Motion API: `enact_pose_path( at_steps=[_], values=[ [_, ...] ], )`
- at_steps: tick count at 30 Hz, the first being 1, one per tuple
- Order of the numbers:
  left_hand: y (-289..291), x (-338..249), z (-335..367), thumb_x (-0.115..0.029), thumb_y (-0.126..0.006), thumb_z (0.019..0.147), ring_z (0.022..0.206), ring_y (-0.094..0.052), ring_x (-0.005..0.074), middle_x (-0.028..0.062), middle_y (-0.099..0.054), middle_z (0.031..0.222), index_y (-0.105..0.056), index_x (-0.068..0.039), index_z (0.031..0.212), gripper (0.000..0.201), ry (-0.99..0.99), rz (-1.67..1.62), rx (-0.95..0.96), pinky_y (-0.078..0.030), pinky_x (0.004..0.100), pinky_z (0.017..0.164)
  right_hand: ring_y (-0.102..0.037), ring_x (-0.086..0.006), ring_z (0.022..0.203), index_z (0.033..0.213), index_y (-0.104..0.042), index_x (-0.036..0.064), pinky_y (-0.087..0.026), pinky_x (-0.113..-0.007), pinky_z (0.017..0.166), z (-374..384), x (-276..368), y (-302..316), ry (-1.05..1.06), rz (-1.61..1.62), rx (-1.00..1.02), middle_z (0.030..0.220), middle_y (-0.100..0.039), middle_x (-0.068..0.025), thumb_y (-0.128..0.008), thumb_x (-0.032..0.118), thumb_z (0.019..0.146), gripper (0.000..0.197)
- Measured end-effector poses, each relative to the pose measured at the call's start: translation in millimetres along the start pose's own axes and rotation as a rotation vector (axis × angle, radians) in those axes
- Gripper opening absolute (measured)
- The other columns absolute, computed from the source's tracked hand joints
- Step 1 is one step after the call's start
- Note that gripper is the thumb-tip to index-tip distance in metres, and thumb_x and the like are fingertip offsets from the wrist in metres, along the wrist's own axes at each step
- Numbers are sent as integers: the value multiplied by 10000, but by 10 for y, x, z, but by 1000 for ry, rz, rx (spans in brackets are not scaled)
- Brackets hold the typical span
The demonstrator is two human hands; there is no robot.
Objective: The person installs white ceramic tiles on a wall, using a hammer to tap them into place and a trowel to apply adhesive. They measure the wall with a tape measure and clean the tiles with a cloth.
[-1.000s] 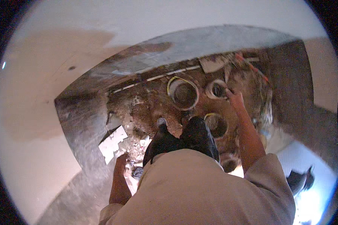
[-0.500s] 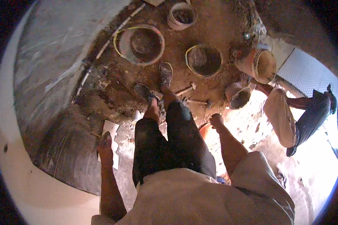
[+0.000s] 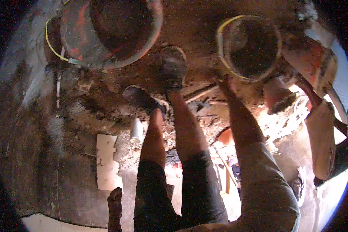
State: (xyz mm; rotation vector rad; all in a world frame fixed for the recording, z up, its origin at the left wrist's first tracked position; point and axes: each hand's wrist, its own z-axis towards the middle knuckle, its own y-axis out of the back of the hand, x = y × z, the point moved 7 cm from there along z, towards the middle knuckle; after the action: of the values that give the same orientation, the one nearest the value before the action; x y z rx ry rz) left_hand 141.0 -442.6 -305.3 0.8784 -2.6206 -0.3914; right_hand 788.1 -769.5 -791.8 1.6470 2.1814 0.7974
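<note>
Left hand (image 3: 115, 196) curled closed, right hand (image 3: 223, 83) just beside yellow-handled bucket (image 3: 231, 46), grip too dark to tell

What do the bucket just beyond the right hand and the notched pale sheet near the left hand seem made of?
Bucket: probably plastic, dull finish, judging by its smooth, dirt-stained round wall.
Notched pale sheet: matt, flat, ragged along one side; perhaps cardboard or thin board, unclear which.
</note>
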Motion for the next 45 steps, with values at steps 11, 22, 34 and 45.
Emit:
enact_pose_path(
  at_steps=[11,22,34,45],
  values=[
    [-147,-292,95,-214,-610,953,1076,-649,143,32,-721,1181,-671,-71,1264,348,-160,-203,47,-496,295,816,-415,-464,1391,1431,-491,8,-436,-560,1089,-447,-295,119,330,-793,17,1537,-401,-255,-513,268,981,520],
    [94,-617,-918,-286,-627,1004,1079,-677,287,199,-706,1182,-661,6,1253,385,-561,-134,-89,-526,384,959,-419,-474,1363,1505,-361,-27,-359,-611,1119,-2419,1179,2472,179,51,-36,1489,-432,-294,-556,186,940,634],
    [1123,-144,-415,-375,-610,882,1103,-649,423,277,-673,1170,-691,-48,1173,446,-673,-140,-542,-512,502,980,-460,-432,1312,1484,-391,-14,-391,-572,1084,-4481,4072,4991,459,246,27,1449,-470,-257,-603,244,918,657],
    [2498,-464,-1304,-309,-684,891,1087,-644,453,258,-696,1113,-676,-3,1193,430,-477,-603,-868,-507,493,968,-497,-394,1266,1465,-417,-2,-420,-536,1052,-4443,5159,4808,489,299,287,1412,-504,-222,-646,298,898,681]
  ],
)
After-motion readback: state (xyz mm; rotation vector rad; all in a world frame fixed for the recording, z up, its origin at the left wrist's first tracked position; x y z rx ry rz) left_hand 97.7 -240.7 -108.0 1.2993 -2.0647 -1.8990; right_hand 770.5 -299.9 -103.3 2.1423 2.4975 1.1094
